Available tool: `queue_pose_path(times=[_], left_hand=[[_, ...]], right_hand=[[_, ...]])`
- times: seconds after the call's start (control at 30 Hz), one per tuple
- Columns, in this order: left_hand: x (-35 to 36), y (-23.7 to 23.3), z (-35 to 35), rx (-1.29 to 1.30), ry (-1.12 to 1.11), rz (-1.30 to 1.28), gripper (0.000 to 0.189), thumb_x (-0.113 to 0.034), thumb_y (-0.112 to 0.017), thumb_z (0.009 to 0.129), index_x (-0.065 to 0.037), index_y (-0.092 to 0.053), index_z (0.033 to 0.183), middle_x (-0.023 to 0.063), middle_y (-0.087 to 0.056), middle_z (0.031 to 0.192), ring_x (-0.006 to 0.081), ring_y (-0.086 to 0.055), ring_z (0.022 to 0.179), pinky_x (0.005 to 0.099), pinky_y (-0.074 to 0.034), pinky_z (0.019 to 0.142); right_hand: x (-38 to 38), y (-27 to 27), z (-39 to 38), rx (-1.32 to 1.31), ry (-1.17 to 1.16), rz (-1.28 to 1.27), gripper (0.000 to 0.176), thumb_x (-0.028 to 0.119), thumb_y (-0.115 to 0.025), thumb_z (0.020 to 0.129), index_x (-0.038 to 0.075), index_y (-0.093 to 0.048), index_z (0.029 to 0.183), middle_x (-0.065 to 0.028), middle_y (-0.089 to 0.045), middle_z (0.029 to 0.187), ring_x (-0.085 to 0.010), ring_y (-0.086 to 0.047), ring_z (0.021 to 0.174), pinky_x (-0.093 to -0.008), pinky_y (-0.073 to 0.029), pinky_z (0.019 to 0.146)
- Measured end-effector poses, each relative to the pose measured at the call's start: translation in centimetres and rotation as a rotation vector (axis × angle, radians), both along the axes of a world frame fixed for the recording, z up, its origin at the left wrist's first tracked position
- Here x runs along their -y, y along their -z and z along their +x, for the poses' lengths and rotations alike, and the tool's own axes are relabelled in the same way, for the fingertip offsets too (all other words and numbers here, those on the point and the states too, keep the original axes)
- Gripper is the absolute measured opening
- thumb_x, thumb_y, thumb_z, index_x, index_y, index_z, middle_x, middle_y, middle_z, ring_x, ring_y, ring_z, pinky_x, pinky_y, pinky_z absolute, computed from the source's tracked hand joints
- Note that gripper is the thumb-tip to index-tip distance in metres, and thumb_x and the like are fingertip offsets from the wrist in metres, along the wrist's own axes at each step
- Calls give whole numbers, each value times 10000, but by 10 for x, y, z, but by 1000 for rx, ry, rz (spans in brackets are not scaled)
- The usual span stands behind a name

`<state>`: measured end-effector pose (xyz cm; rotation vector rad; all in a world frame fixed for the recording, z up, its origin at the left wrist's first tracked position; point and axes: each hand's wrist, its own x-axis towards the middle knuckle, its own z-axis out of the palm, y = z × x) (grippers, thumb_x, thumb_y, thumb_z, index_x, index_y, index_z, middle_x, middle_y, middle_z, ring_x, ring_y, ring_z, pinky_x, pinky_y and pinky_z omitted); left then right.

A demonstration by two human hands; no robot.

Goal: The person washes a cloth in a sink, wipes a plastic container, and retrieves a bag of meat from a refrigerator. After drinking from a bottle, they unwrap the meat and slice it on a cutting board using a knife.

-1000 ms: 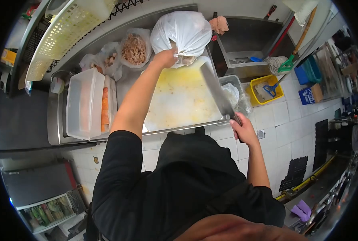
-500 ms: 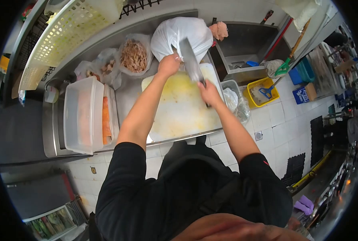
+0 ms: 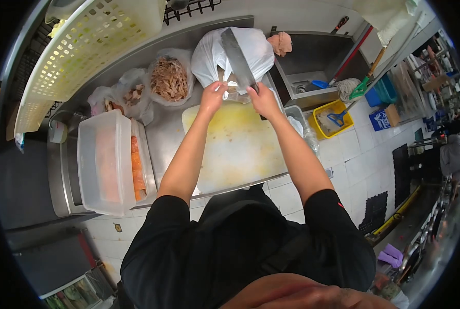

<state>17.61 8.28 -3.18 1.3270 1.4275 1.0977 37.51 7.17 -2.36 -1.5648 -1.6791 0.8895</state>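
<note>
My right hand (image 3: pixel 265 101) is closed on the handle of a large cleaver (image 3: pixel 237 59), whose broad blade points up and to the left over a big white plastic bag (image 3: pixel 206 51). My left hand (image 3: pixel 212 97) is closed on the lower edge of that bag. The bag's mouth is parted between my hands, and something brownish shows inside. Below both hands lies a white cutting board (image 3: pixel 240 149) with yellow stains and small crumbs.
Left of the board stand a clear bag of shredded brown pieces (image 3: pixel 169 79), smaller bags (image 3: pixel 135 95) and a translucent bin (image 3: pixel 103 162) beside orange pieces (image 3: pixel 137 175). A sink (image 3: pixel 312 67) and yellow bucket (image 3: pixel 332 119) are at right.
The cleaver and my right hand have moved up and slightly left, closer to the bag. My left hand has shifted slightly down and left, and the bag's mouth now shows more of its contents.
</note>
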Motion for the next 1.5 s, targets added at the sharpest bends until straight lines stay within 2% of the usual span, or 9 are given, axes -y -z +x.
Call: queue_pose_path(times=[0.23,0.6,0.67,0.73,0.8,0.9,1.2,1.3,1.5], left_hand=[[11,10,-32,392,-112,-106,185,-220,-577,924,-73,-628,825,-36,-536,687,60,-459,610,235,-350,568],[13,28,-44,830,-199,-11,162,-188,-556,910,-102,-581,775,-43,-498,708,64,-427,636,234,-336,622],[19,35,-55,668,-125,-79,148,-177,-582,896,-92,-585,774,-43,-509,712,48,-411,617,229,-319,557],[8,1,-46,405,-168,-119,213,-206,-596,883,-46,-584,743,10,-565,734,133,-513,637,289,-387,581],[-11,-16,-38,-449,-289,335,306,-256,-597,885,23,-606,762,123,-617,781,306,-598,723,386,-442,653],[-45,-36,-29,-434,-369,164,348,-282,-582,892,57,-626,826,221,-615,824,427,-594,832,448,-446,726],[12,-12,-42,-29,-371,254,306,-218,-580,918,67,-576,806,200,-536,740,326,-522,665,389,-407,666],[8,-19,-22,-115,-355,341,282,-193,-584,921,63,-575,803,178,-500,702,269,-478,628,367,-391,651],[30,9,-45,222,-514,189,280,-188,-584,928,83,-653,942,145,-670,889,203,-587,790,331,-443,763]], right_hand=[[72,14,30,3,-71,-224,387,329,-584,927,-47,-573,1016,-277,-641,882,-428,-638,900,-434,-496,773],[42,4,4,-22,-91,31,361,324,-574,925,-24,-573,1022,-254,-641,830,-388,-653,835,-448,-490,743],[63,-19,20,-56,-73,-497,336,312,-577,924,-16,-575,998,-197,-630,768,-319,-639,748,-416,-492,700],[34,-5,21,-64,-60,-318,331,312,-582,922,-13,-577,987,-175,-617,742,-298,-621,716,-401,-489,681],[-12,-3,15,-89,-54,-151,333,316,-588,918,-12,-584,975,-174,-616,743,-298,-617,714,-392,-487,681],[-61,10,-21,-129,-49,-151,351,323,-588,915,-22,-590,981,-216,-636,805,-340,-638,784,-408,-489,726],[31,-23,19,-160,-82,-435,367,319,-581,922,-46,-572,954,-218,-634,779,-350,-635,760,-411,-497,720],[-29,-22,-2,-105,-101,-141,369,323,-574,930,-45,-567,949,-201,-623,750,-334,-623,723,-407,-502,706],[19,25,-10,-50,-190,-175,380,322,-581,934,-40,-591,1049,-217,-639,875,-286,-625,822,-386,-489,804]])
